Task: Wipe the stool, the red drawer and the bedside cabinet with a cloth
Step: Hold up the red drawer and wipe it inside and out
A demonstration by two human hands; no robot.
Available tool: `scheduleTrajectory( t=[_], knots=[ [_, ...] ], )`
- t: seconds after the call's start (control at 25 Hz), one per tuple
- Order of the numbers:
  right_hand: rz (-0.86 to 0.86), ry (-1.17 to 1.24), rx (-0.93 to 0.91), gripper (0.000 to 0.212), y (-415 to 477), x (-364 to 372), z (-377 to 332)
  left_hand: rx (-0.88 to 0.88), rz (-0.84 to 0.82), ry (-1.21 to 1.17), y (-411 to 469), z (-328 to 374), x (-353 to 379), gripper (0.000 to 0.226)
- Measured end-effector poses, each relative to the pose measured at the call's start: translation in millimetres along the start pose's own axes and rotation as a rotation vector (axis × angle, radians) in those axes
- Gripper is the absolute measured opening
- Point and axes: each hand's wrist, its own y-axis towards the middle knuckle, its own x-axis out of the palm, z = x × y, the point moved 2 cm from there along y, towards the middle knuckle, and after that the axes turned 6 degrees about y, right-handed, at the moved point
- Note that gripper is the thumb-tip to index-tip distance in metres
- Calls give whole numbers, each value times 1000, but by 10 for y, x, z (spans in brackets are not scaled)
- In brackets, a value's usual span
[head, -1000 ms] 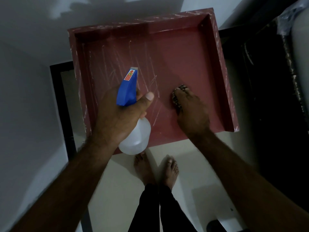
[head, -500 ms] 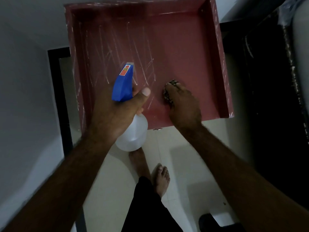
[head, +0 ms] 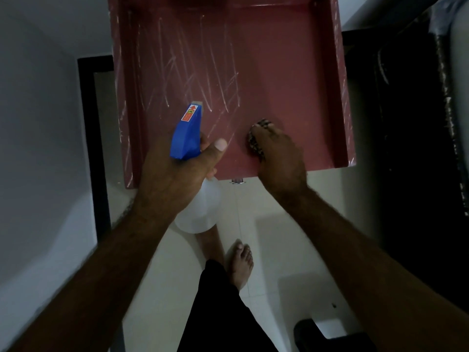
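1. Cloth (head: 253, 143) is sitting bunched on red drawer (head: 291, 72) floor nr front edge; right hand (head: 279, 158) is gripping it.
2. Left hand (head: 172, 179) is gripping spray bottle (head: 186, 134) over drawer's front-left.
3. Risk: hard pressing there could tilt drawer; left-side streaks getting missed.

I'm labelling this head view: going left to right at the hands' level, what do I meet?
Black frame → spray bottle in left hand → cloth under right hand → red drawer's right wall.
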Motion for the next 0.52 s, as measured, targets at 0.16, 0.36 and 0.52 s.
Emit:
scheduleTrajectory(
  t=[0.16,0.36,0.52],
  knots=[
    [-81,-31,-167,76,-98,-18,45,-7,-11,13,-63,-14,41,42],
    [54,17,61,72,-114,-51,302,-2,8,5,-90,-65,32,44],
    [-8,12,-58,79,-337,170,-110,6,29,-26,-134,-138,50,46]
  ],
)
